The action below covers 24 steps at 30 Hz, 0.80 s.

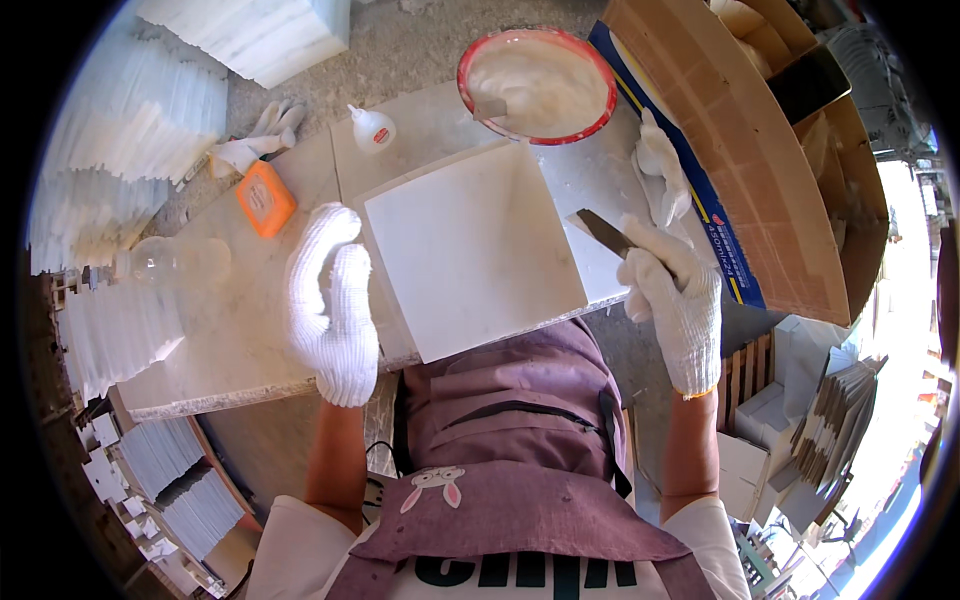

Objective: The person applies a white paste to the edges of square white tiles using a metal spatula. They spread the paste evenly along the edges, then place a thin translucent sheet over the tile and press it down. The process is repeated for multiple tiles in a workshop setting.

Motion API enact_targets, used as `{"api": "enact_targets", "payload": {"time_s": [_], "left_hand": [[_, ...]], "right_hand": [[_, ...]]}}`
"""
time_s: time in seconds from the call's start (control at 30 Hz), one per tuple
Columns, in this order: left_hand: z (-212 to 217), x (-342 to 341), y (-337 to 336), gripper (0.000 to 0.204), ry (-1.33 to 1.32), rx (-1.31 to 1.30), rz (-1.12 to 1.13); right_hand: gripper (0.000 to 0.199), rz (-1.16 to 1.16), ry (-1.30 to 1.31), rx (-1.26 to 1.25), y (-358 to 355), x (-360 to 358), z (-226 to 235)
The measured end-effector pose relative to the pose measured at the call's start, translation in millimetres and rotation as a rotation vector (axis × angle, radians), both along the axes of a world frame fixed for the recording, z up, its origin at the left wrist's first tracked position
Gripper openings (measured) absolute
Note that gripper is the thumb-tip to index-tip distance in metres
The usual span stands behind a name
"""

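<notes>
Stone bench (220, 350): white tile (470, 250) btwn 2 gloved hands; left hand (330, 305) open at its edge, right hand (675, 295) gripping scraper (603, 232).

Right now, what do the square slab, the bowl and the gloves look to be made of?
Square slab: likely stone or tile, matte white, with flat face and crisp edges. Bowl: probably plastic, with a glossy red rim, holding pale paste. Gloves on the left hand and right hand: white knitted cotton-like fabric with visible ribbing.

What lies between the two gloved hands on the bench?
In the head view, a white square tile lies between the left hand and right hand.
</notes>
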<state>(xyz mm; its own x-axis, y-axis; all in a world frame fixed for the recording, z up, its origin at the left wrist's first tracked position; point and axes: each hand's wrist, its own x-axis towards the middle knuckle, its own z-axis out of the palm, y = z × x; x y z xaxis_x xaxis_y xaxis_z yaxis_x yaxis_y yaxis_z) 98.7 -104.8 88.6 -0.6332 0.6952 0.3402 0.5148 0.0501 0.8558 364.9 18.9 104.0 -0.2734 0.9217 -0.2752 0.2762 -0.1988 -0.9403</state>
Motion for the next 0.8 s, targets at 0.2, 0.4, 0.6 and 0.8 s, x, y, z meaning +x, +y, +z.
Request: {"api": "enact_targets", "payload": {"time_s": [0.2,0.4,0.6,0.8], "left_hand": [[3,23,4,0.03,0.168,-0.037,-0.282],[3,36,7,0.035,0.108,-0.097,-0.292],[11,40,22,0.045,0.317,-0.133,-0.47],[6,56,60,0.067,0.576,-0.172,-0.564]], "right_hand": [[0.031,-0.06,-0.019,-0.017,-22,3,-5],[0.029,-0.043,-0.03,0.128,-29,6,-17],[0.029,-0.039,-0.063,0.299,-36,6,-15],[0.034,-0.107,-0.048,0.256,-39,16,-27]]}}
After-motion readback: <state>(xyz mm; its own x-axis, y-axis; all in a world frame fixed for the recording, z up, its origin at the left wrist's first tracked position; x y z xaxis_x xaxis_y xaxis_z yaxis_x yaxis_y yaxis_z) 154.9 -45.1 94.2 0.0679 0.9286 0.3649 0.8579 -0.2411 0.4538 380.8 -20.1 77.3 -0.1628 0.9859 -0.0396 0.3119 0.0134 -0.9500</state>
